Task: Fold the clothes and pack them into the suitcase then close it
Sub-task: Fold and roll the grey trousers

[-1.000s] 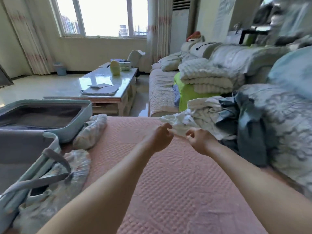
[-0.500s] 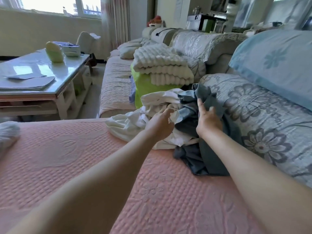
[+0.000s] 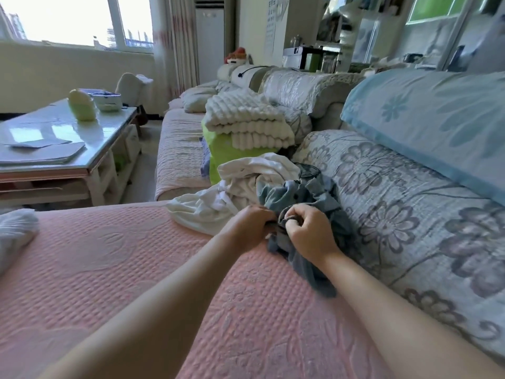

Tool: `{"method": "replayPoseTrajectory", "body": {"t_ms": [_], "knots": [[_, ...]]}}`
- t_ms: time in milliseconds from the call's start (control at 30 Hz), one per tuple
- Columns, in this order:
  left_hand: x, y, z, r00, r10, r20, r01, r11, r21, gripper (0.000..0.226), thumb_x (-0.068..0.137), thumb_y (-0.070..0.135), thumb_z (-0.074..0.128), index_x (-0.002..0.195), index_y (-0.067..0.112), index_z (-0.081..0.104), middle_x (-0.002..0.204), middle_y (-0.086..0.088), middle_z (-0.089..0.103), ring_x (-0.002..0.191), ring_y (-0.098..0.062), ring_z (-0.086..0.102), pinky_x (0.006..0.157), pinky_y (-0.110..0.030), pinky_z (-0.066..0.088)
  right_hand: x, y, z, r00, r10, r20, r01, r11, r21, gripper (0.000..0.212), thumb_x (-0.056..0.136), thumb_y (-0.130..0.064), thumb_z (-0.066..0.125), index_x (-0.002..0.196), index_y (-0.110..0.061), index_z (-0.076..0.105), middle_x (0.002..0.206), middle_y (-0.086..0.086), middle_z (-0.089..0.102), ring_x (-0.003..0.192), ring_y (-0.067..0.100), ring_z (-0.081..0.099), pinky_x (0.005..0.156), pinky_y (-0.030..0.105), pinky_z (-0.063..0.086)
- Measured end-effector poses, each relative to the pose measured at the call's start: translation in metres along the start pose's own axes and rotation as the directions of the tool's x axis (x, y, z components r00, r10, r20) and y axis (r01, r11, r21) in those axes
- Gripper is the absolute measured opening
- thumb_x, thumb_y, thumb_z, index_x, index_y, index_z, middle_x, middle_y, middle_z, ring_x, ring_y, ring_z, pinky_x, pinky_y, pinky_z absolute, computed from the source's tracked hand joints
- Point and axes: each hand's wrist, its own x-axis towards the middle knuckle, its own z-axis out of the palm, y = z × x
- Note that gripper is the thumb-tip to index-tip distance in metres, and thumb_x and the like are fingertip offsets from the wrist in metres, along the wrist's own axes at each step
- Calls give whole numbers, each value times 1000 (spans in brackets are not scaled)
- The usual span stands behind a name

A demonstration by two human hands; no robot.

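Note:
A crumpled grey-blue garment (image 3: 297,195) lies on the pink sofa cover (image 3: 123,255), against the floral back cushion (image 3: 410,214). Both hands hold its near edge: my left hand (image 3: 250,228) grips the fabric from the left, and my right hand (image 3: 308,232) has its fingers curled round a bunched fold. A heap of white clothes (image 3: 237,187) lies just behind and to the left of the grey-blue one. The suitcase is out of view.
A folded ribbed white blanket (image 3: 246,121) sits on a green bundle (image 3: 224,149) further along the sofa. A glass-topped coffee table (image 3: 54,149) stands at the left. A pale cloth (image 3: 13,233) lies at the left edge. A blue pillow (image 3: 426,116) tops the backrest.
The view swung right, away from the open suitcase. Both hands moved from the white heap to the grey-blue garment and now grip its near edge, pulling it toward me.

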Motion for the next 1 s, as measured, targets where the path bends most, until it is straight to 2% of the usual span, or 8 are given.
{"method": "replayPoseTrajectory", "body": {"t_ms": [100,200,300,433,633,767,867,1000], "knots": [[-42,18,-18,994,-75,76,71,996,54,12,90,14,64,95,12,75,91,-1,69,83,-18,62,82,-32,50,-31,-2,-8,995,-102,-3,92,908,-410,36,69,-36,64,103,-30,54,116,-3,52,113,22,46,101,42,39],[-94,35,-39,976,-182,121,177,983,50,14,88,13,62,91,16,76,87,3,67,78,-14,59,76,-25,49,-60,-18,-11,937,229,262,-46,828,-559,97,69,-48,71,149,-43,17,161,3,4,150,28,7,118,56,10],[-152,50,-59,936,-269,228,249,962,111,10,85,20,64,78,23,70,82,8,63,76,-12,57,74,-28,48,-93,-41,1,757,451,473,-205,852,-482,91,75,-36,66,154,-43,21,156,4,34,140,25,39,116,43,31],[-224,54,-79,887,-393,242,377,920,109,13,83,18,65,71,23,69,75,11,62,73,-8,58,75,-29,51,-149,-83,30,742,421,522,-311,905,-289,57,81,-4,50,126,-36,65,130,-2,64,118,19,59,103,27,47],[-307,57,-113,774,-537,335,511,843,168,6,78,22,71,81,24,76,76,8,71,73,-9,64,74,-27,54,-200,-137,58,570,310,761,-253,947,-197,36,76,-9,53,92,-29,78,85,-5,76,80,12,69,67,21,55],[-327,62,-132,565,-605,561,469,795,385,28,84,17,63,109,25,74,101,2,72,82,-13,58,85,-31,52,-202,-161,59,681,198,705,-238,970,-43,25,83,-19,56,85,-32,78,89,-13,74,90,6,66,83,23,54],[-317,65,-125,650,-645,402,525,764,375,38,90,11,52,121,28,67,123,3,65,107,-19,61,88,-28,51,-190,-149,55,814,211,541,-32,946,-322,44,77,-15,53,112,-35,70,118,-6,63,116,16,55,103,35,46],[-301,70,-88,770,-610,186,590,792,157,44,94,26,58,136,36,48,139,4,49,122,-22,52,98,-34,45,-192,-124,45,671,393,629,165,748,-643,83,79,-16,56,153,-41,28,152,2,34,141,26,33,117,44,26]]}}
